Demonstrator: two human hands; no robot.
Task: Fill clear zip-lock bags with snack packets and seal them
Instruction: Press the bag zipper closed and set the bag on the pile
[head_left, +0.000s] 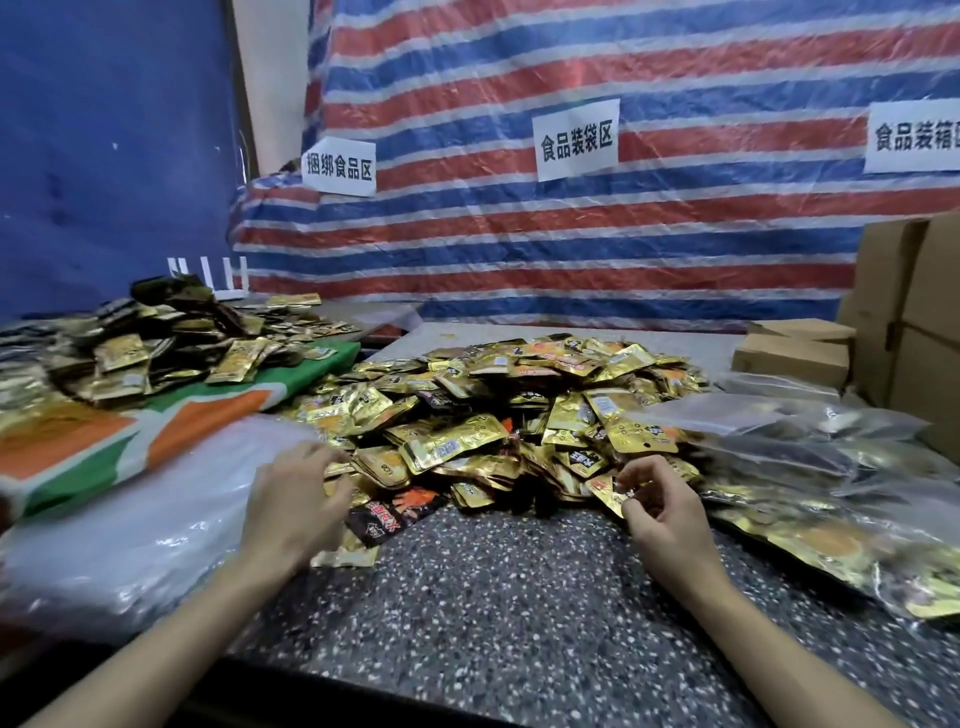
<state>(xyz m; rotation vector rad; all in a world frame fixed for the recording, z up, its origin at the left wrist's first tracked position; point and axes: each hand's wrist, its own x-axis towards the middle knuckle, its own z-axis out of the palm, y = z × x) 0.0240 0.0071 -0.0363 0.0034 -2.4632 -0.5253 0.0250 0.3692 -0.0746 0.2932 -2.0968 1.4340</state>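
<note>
Gold snack packets (519, 405) are lying heaped on the tabletop (493, 597) within easy reach, the right hand (660, 512) pinching one for bagging while the left hand (296, 504), loosely open, is hovering over the pile's edge.

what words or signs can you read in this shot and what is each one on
"捆绑食品区": left white paper sign, stuck on the striped tarp
"食品装袋区": middle white paper sign, on the same tarp
"食品装箱", then cut off by the picture's edge: right white paper sign
Print on the gold snack packets and the black packet: too small and blurred to read
</note>
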